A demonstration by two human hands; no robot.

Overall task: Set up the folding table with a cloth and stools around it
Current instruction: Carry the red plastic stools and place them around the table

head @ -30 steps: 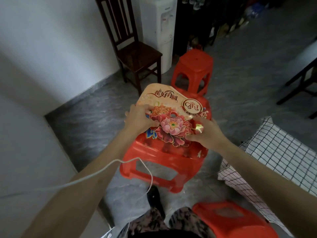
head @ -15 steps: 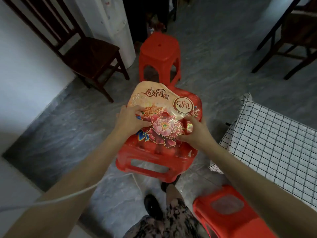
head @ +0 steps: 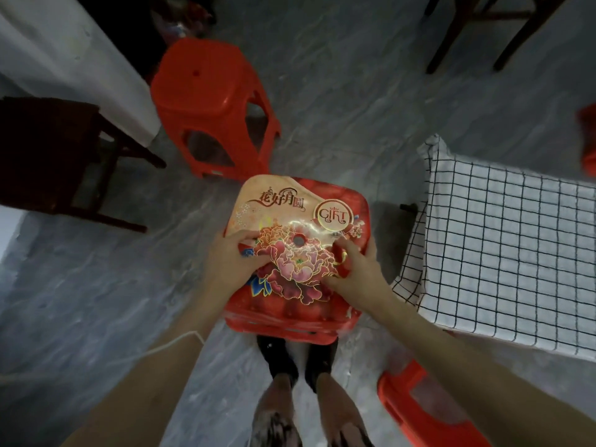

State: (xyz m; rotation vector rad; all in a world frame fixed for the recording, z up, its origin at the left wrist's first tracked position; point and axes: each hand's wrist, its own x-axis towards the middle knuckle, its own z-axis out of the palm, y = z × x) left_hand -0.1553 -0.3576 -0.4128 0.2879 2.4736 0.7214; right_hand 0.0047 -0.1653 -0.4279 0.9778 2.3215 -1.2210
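Grey marbled floor [head: 338, 101] with stools and a table.
Beyond the grip stands a red stool [head: 209, 101]; right of it, the checked-cloth table [head: 516, 253].

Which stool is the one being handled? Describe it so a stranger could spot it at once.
Start at the table under the checked cloth on the right. Just left of its corner, at the person's feet, stands the flower-topped stool, held by both hands. Unlike the plain red stool behind it, its seat bears a peony picture and a round "GIFT" badge.

Red plastic stool [head: 213, 101] on grey marbled floor [head: 354, 91]; nearer stool's seat cover [head: 300, 221] — cream and red, pink-and-gold peony print, gold lettering; tablecloth [head: 516, 246] — white with black grid; dark brown wooden chair [head: 48, 156].
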